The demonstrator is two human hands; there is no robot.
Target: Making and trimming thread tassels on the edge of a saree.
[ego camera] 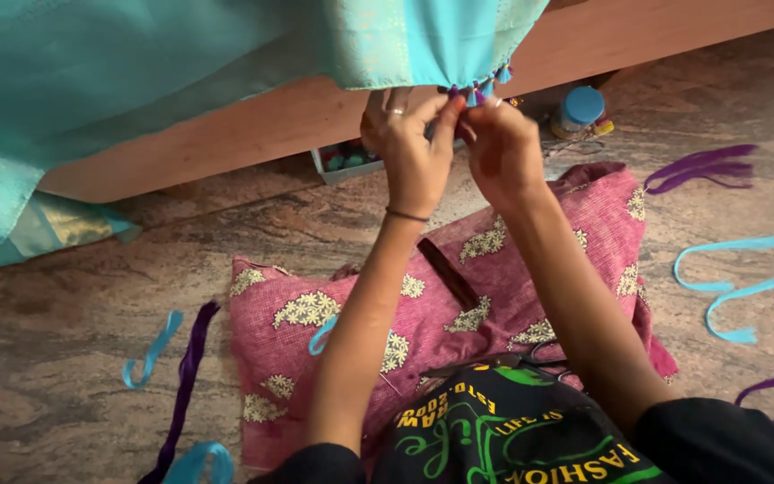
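Note:
A turquoise cloth [181, 63] hangs over a wooden bed edge [253, 134]. Small blue and purple tassels [481, 88] line its lower hem. My left hand [409, 148] and my right hand [499, 143] are raised together at that hem, fingers pinched on the tassels and the cloth edge. A thin band circles my left wrist and a ring sits on one finger. What lies between the fingertips is too small to tell.
A pink flowered pillow [459, 305] lies on my lap with a dark comb [448, 273] and scissors [512, 363] on it. Purple threads [700, 168] and blue threads [745, 278] lie on the stone floor. A blue-lidded jar [578, 109] and a small box of spools [347, 163] sit under the bed.

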